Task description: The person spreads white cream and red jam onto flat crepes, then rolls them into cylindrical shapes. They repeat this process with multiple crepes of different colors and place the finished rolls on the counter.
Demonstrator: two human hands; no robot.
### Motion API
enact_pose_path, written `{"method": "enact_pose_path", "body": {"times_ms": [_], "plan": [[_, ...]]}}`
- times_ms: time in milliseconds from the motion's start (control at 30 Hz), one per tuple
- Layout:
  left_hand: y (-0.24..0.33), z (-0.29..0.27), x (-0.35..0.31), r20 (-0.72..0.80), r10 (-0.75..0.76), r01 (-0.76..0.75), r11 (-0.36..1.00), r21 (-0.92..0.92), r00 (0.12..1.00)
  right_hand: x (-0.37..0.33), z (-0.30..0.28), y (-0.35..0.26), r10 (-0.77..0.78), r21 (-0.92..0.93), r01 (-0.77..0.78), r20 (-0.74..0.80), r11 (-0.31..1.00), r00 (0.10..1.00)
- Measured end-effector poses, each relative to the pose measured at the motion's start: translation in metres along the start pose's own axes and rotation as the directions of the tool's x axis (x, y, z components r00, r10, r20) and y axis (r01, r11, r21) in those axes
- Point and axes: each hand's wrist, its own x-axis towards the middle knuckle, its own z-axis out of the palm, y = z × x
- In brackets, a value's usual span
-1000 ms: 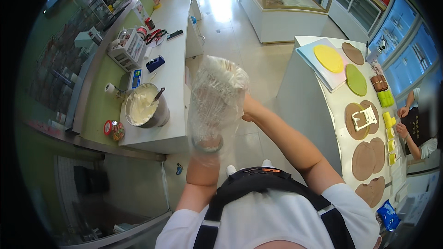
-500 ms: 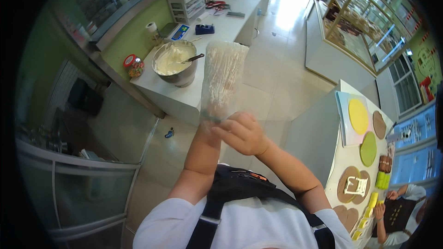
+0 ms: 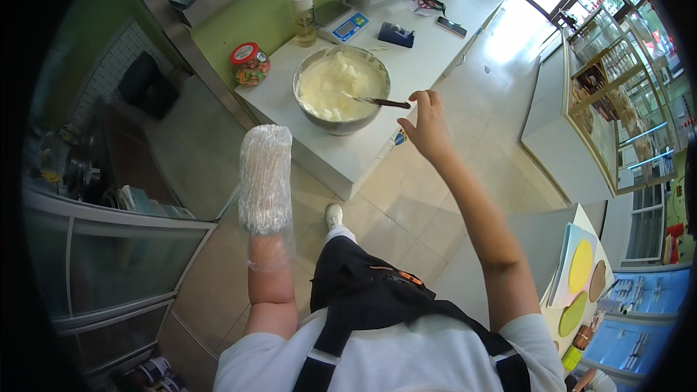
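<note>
A clear, crinkled plastic bag (image 3: 266,183) covers my left hand (image 3: 264,210) and reaches down over the wrist. The plastic blurs my fingers inside it. On the left, the bagged hand is held up, apart from the counter. My right hand (image 3: 430,125) is stretched forward, fingers apart and holding nothing, close to the dark handle of a spatula (image 3: 388,103). That handle sticks out over the rim of a large metal mixing bowl (image 3: 341,129). Pale yellow whipped cream (image 3: 330,83) fills the bowl, and the spatula's blade lies in it.
The bowl stands on a white counter (image 3: 272,98) beside a red-lidded candy jar (image 3: 250,64), a bottle (image 3: 303,20) and a digital scale (image 3: 345,27). A blue tape dispenser (image 3: 396,34) lies farther along. At right, a table holds yellow and green rounds (image 3: 581,265). A glass display case (image 3: 617,94) stands beyond.
My hands have parted: the right has left the bag and moved forward toward the spatula, while the bagged left has moved left. The bowl and counter are now nearer.
</note>
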Motion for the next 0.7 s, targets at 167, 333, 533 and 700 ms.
{"method": "enact_pose_path", "body": {"times_ms": [167,333,533,700], "plan": [[-0.032,-0.039,0.056,-0.002,-0.103,0.102,0.989,0.107,0.995,0.091,0.059,0.022,0.129,-0.150,-0.061,0.504,0.987,0.854],[-0.055,-0.053,0.100,0.057,-0.176,0.164,0.973,0.163,0.983,0.140,0.088,-0.025,0.145,-0.454,0.380,0.774,0.806,0.616],[-0.075,-0.039,0.134,0.171,-0.207,0.172,0.965,0.196,0.963,0.144,0.041,-0.025,0.152,-0.461,0.442,0.804,0.770,0.574],[-0.078,-0.024,0.135,0.221,-0.204,0.156,0.963,0.218,0.954,0.130,0.052,-0.012,0.082,-0.242,0.243,0.848,0.939,0.524]]}}
